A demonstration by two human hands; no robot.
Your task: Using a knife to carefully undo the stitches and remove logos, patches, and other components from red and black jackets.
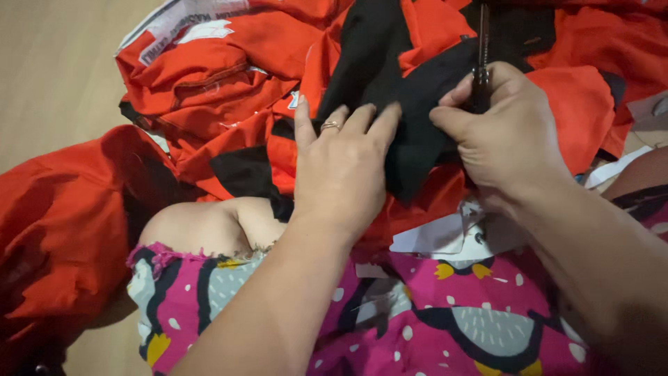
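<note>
Warm, even indoor light, saturated colours, soft shadow under the left hand (344, 163), dim lower left corner, slight softness throughout, forearms blurred near the lens

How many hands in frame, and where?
2. Left hand lies flat on the black fabric at centre. Right hand at upper right grips scissors against that fabric. No other hands show.

A piece of black fabric (410, 104) lies crumpled on top of a heap of orange and black garments, its lower edge hanging down in a fold between 2 hands. A pair of scissors (481, 63) with dark blades stands nearly upright at the fabric's right edge, blades pointing away and their handles hidden inside the right hand.
</note>
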